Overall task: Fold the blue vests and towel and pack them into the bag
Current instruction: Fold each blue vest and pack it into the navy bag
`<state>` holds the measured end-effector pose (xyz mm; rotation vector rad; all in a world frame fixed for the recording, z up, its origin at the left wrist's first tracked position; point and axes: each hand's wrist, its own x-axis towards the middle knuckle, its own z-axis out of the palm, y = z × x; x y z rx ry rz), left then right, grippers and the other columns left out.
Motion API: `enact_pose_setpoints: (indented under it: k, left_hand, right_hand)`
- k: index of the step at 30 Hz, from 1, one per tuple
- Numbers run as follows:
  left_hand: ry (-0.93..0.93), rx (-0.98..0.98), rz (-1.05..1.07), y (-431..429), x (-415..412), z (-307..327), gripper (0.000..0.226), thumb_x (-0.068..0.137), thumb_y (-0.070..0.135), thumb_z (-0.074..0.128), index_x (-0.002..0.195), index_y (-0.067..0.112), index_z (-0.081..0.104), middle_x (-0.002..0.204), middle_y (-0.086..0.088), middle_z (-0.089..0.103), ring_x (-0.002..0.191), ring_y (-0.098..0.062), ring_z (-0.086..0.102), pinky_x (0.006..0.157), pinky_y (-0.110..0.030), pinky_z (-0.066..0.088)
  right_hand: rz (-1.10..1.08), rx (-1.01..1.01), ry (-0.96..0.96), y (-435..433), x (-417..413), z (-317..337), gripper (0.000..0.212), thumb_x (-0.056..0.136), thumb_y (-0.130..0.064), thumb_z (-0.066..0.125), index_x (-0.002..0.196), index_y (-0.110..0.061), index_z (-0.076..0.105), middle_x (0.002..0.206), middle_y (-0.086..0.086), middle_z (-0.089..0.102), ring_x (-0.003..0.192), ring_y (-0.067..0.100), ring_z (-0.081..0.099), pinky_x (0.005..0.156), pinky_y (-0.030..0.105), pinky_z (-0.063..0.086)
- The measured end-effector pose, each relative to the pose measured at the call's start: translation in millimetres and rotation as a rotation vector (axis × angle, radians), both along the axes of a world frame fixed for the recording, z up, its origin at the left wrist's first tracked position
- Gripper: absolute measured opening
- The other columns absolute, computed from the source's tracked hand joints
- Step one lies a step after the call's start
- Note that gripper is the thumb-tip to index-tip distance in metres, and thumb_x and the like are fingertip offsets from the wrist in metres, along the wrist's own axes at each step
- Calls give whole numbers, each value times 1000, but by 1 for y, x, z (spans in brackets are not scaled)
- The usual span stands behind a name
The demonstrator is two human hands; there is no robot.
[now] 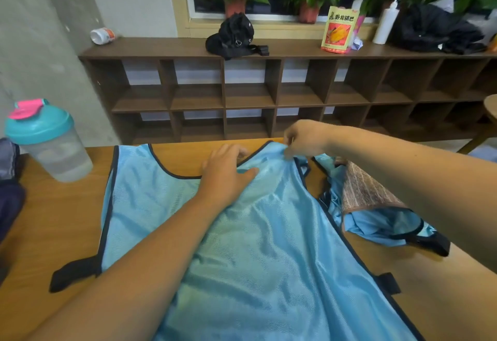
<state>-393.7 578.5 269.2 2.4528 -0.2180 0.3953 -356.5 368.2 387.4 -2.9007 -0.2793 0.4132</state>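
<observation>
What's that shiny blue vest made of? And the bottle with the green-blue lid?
The blue vest looks like thin synthetic mesh, maybe polyester: tiny holes and a glossy sheen, with dark cloth trim. The bottle seems plastic: a cloudy see-through cup and a smooth teal lid with a pink flap.

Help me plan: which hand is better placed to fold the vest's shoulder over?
Probably right. The right hand pinches the light-blue mesh vest at its shoulder; the left hand lies flat on it.
</observation>
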Motion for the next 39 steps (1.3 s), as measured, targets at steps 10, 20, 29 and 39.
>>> enact_pose_setpoints:
  k: [10, 20, 29, 39]
  left_hand:
    - [-51, -145, 108, 3, -2, 4, 60, 82, 35, 87, 131, 37, 52, 126, 16, 49, 122, -12, 51, 105, -46, 49]
    - [-102, -46, 69, -1, -3, 0, 18, 89, 36, 80, 94, 40, 63, 104, 20, 45, 105, -5, 41, 97, -39, 45]
    - [-80, 119, -84, -5, -7, 1, 7, 97, 46, 68, 97, 42, 74, 99, 23, 53, 107, -3, 40, 96, -34, 30]
    - [-84, 168, -137, -6, -10, 2, 13, 99, 49, 64, 105, 43, 75, 100, 23, 54, 103, -2, 40, 93, -32, 26]
  right_hand:
    - [85, -249, -610, -13, 15, -27, 61, 94, -14, 70, 149, -22, 45, 134, 11, 54, 124, 36, 54, 110, 53, 46]
    - [-220, -36, -146, -14, 37, -37, 50, 91, -55, 76, 113, -10, 69, 99, 6, 70, 88, 22, 69, 87, 38, 63]
    - [-317, 157, -100, -5, 58, -39, 15, 94, -21, 78, 99, -7, 77, 90, 7, 78, 83, 20, 77, 88, 35, 64]
    - [-301, 119, -64, 0, 58, -36, 39, 101, -41, 67, 87, -6, 74, 76, 7, 73, 60, 17, 64, 59, 27, 53]
